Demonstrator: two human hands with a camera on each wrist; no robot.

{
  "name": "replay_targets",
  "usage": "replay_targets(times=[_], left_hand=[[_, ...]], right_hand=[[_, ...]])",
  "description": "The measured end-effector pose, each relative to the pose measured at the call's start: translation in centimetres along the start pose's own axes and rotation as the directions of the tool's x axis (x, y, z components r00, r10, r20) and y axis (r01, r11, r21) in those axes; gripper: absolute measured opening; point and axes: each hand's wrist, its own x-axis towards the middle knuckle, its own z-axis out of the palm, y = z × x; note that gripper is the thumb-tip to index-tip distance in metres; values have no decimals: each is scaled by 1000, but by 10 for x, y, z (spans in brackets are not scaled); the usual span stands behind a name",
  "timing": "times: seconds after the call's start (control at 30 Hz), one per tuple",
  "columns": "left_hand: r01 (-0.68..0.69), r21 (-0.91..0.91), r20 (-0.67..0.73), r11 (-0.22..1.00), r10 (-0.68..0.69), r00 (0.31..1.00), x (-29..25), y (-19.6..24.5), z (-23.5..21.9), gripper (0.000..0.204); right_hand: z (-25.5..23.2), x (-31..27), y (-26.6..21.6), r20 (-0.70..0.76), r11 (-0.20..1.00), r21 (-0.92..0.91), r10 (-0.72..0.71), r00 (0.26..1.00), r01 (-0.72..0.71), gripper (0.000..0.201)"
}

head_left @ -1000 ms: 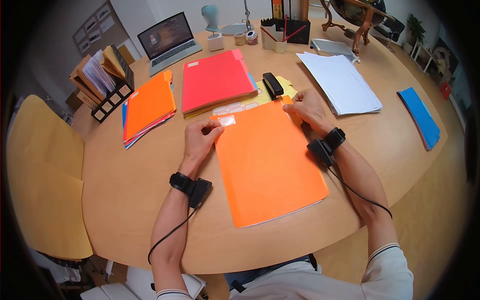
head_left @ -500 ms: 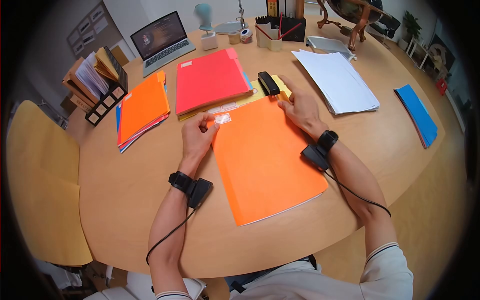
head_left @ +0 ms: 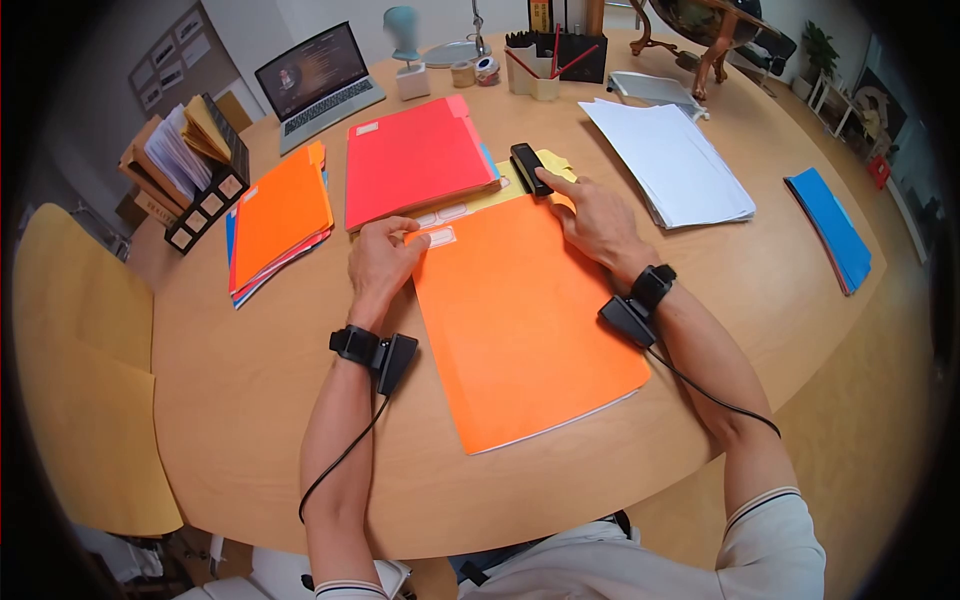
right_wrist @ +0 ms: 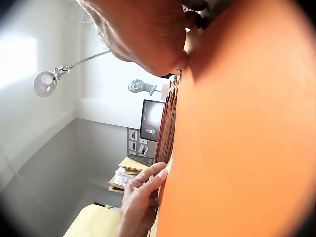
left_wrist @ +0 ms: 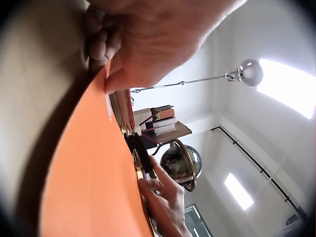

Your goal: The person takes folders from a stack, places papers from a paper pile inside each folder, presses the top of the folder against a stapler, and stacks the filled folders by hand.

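An orange folder [head_left: 530, 330] with a white label [head_left: 441, 236] lies in front of the person. My left hand [head_left: 384, 260] pinches its upper left corner, thumb on top beside the label. My right hand [head_left: 603, 230] holds the upper right corner, thumb on the orange face and other fingers curled at the edge. Its index finger reaches out to the black stapler [head_left: 529, 168], fingertip right at the near end. The stapler stands by the folder's top edge, over a yellow folder [head_left: 556, 164] that the orange one partly covers. In the left wrist view, the right hand [left_wrist: 167, 200] shows beside the stapler.
A pile of red folders [head_left: 420, 165] lies just beyond the left hand. Orange folders [head_left: 280, 215] and a file holder [head_left: 208, 205] are farther left. White paper [head_left: 668, 160] and a blue folder [head_left: 830, 230] lie right. A laptop [head_left: 318, 85] and pen holder [head_left: 535, 75] stand behind.
My right index finger has moved left and down onto the stapler's near end. My left hand and the folder's upper left corner have shifted slightly left, and the label looks partly turned.
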Motion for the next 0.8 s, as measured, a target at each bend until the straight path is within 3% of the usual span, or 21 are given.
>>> replay_targets(times=[0.2, 0.3, 0.37, 0.53, 0.6, 0.63, 0.7, 0.73, 0.77, 0.8], left_hand=[[-4, 37, -44, 999, 6, 999, 7, 1, 5, 20], [-12, 6, -55, 1000, 12, 998, 6, -1, 5, 18], [13, -6, -42, 1000, -14, 999, 7, -3, 5, 18], [46, -52, 21, 998, -45, 999, 11, -6, 2, 14], [11, -297, 118, 955, 26, 993, 19, -23, 8, 11], [7, -297, 114, 955, 29, 993, 14, -17, 1, 11], [192, -622, 270, 760, -21, 962, -4, -1, -19, 10], [192, -618, 268, 762, -25, 963, -6, -6, -20, 10], [147, -613, 301, 776, 58, 952, -8, -12, -20, 12], [100, -612, 332, 784, 140, 933, -9, -17, -21, 13]], right_hand=[[2, -1, 2, -19, 1000, 19, -5, 1000, 6, 53], [-1, -1, -1, -51, 995, 82, 63, 997, -59, 59], [-3, 1, 3, 45, 953, 218, 207, 977, -212, 69], [-1, 2, 9, 60, 936, 260, 230, 971, -237, 66], [-2, 3, 14, 62, 927, 287, 235, 970, -242, 61], [-2, 3, 21, 112, 879, 406, 221, 969, -248, 51], [-14, 4, 25, 159, 814, 522, 199, 967, -254, 41], [-29, 4, 20, 309, 701, 605, 228, 923, -376, 35], [-37, 4, 17, 459, 570, 652, 226, 859, -499, 30], [-38, 5, 17, 489, 568, 637, 224, 843, -520, 25]])
